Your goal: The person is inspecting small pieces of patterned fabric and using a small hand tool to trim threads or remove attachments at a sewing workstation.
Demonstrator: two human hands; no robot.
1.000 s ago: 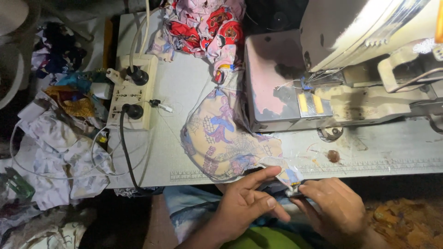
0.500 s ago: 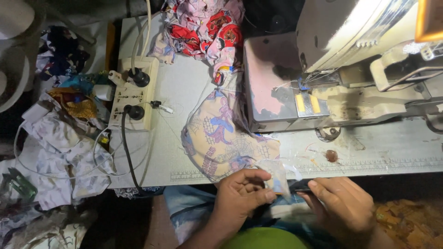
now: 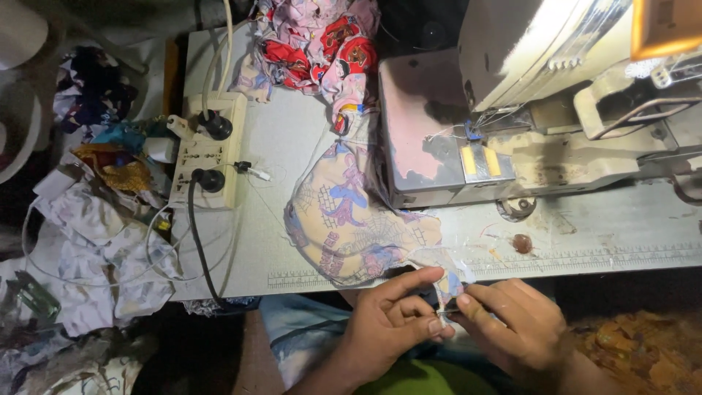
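A pale grey bench [image 3: 292, 139] carries a sewing machine [image 3: 526, 124] at two o'clock, a cream power strip [image 3: 208, 150] at ten, printed cartoon fabric [image 3: 351, 219] at centre, and a heap of red-pink cloth [image 3: 314, 44] at twelve.

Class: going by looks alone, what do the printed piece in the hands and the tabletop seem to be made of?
Printed piece: probably thin woven or knit fabric, matte; it folds, drapes and wrinkles softly. Tabletop: likely laminate or painted board, smooth pale grey with a slight sheen, scuffed and stained.
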